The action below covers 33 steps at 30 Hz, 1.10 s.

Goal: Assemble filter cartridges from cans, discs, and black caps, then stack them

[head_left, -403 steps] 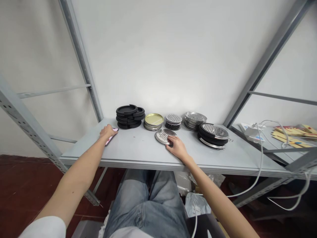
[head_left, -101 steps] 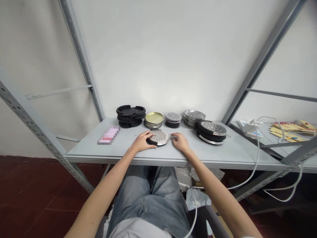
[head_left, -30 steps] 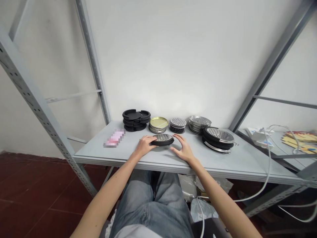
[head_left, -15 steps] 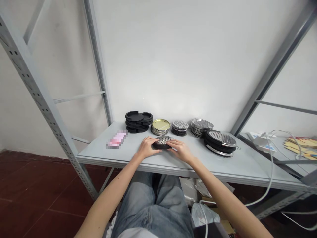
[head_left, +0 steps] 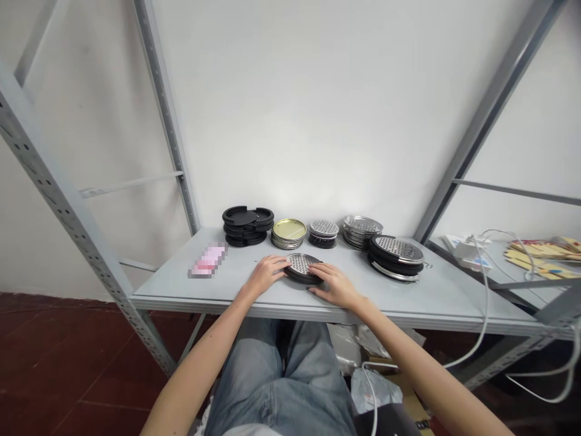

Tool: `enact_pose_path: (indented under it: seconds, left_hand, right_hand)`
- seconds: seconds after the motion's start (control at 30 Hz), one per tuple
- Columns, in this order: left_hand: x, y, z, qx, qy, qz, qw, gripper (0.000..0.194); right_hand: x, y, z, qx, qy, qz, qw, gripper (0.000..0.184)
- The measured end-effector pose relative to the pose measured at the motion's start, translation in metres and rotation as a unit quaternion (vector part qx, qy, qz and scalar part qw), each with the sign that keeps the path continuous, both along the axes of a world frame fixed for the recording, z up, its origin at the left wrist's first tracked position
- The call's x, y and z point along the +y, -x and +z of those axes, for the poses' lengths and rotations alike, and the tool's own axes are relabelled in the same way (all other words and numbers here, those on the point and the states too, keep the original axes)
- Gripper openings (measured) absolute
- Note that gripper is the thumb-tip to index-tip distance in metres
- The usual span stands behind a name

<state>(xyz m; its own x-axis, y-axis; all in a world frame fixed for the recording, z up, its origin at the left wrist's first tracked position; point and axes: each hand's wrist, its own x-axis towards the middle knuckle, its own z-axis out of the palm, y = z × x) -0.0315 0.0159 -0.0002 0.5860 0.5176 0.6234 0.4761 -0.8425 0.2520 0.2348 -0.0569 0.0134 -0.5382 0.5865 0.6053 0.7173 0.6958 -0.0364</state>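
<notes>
A round perforated metal disc, grater-like, in a black rim (head_left: 300, 265) lies near the front of the grey table. My left hand (head_left: 269, 275) is closed on its left side, fingertips over the edge. On the right side my right hand (head_left: 334, 284) grips it, fingers on top and thumb low at the front edge. Behind it, from left to right, stand a stack of black rings (head_left: 247, 227), a stack of gold-topped lids (head_left: 289, 231), a small stack of perforated discs (head_left: 324, 230) and a stack of metal rings (head_left: 362, 229).
At the right stands a stack of black-rimmed perforated discs (head_left: 396, 257). A pixelated pink item (head_left: 209, 260) lies at the left of the table (head_left: 181, 284). Metal uprights (head_left: 166, 115) flank the table. A white cable (head_left: 485, 315) hangs at the right, near yellow flat pieces (head_left: 538, 260).
The view has shifted slightly to the right. Relative to the stacks, the disc and both hands have moved a little right and towards me. My right thumb has slid lower on the front edge.
</notes>
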Motion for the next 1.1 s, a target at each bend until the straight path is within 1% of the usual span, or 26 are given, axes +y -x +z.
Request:
enact_pose_path:
  seconds: [0.1, 0.2, 0.3, 0.37, 0.47, 0.57, 0.67, 0.77, 0.83, 0.9, 0.97, 1.03, 1.1]
  left_hand:
    - [-0.003, 0.000, 0.002, -0.024, 0.005, 0.011, 1.000, 0.033]
    - [-0.002, 0.000, 0.001, -0.078, 0.018, 0.020, 0.997, 0.037]
    - [0.004, 0.002, -0.004, -0.133, 0.057, 0.041, 0.989, 0.058]
    - [0.011, 0.004, -0.010, -0.182, 0.096, 0.077, 0.976, 0.069]
    - [0.019, 0.008, -0.018, -0.245, 0.149, 0.134, 0.949, 0.070]
    - [0.023, 0.009, -0.022, -0.244, 0.186, 0.158, 0.939, 0.062]
    - [0.022, 0.009, -0.022, -0.204, 0.201, 0.156, 0.945, 0.050]
    - [0.020, 0.008, -0.020, -0.187, 0.196, 0.141, 0.952, 0.038]
    - [0.019, 0.007, -0.018, -0.187, 0.189, 0.136, 0.954, 0.034]
    - [0.017, 0.007, -0.017, -0.183, 0.185, 0.137, 0.956, 0.030]
    - [0.015, 0.006, -0.015, -0.178, 0.182, 0.141, 0.957, 0.028]
    - [0.014, 0.006, -0.013, -0.175, 0.180, 0.145, 0.957, 0.026]
    - [0.013, 0.005, -0.012, -0.174, 0.177, 0.146, 0.958, 0.025]
  right_hand:
    - [0.007, 0.012, 0.002, -0.004, -0.014, -0.009, 1.000, 0.040]
    - [0.011, 0.012, 0.003, 0.009, -0.026, -0.013, 1.000, 0.037]
    - [0.012, 0.000, 0.000, 0.042, -0.047, -0.015, 0.998, 0.035]
    - [0.010, -0.012, -0.003, 0.082, -0.057, -0.022, 0.995, 0.034]
    - [0.005, -0.033, -0.003, 0.149, -0.068, -0.046, 0.985, 0.034]
    - [-0.003, -0.056, 0.010, 0.209, -0.104, -0.094, 0.968, 0.033]
    - [-0.012, -0.083, 0.032, 0.236, -0.156, -0.155, 0.946, 0.032]
    - [-0.017, -0.118, 0.052, 0.198, -0.178, -0.236, 0.935, 0.030]
    - [-0.018, -0.146, 0.060, 0.155, -0.174, -0.269, 0.935, 0.028]
    - [-0.018, -0.172, 0.063, 0.096, -0.163, -0.266, 0.945, 0.028]
    - [-0.017, -0.194, 0.064, 0.072, -0.177, -0.291, 0.937, 0.031]
    - [-0.018, -0.209, 0.063, 0.048, -0.170, -0.301, 0.937, 0.032]
    - [-0.018, -0.218, 0.062, 0.028, -0.157, -0.288, 0.944, 0.032]
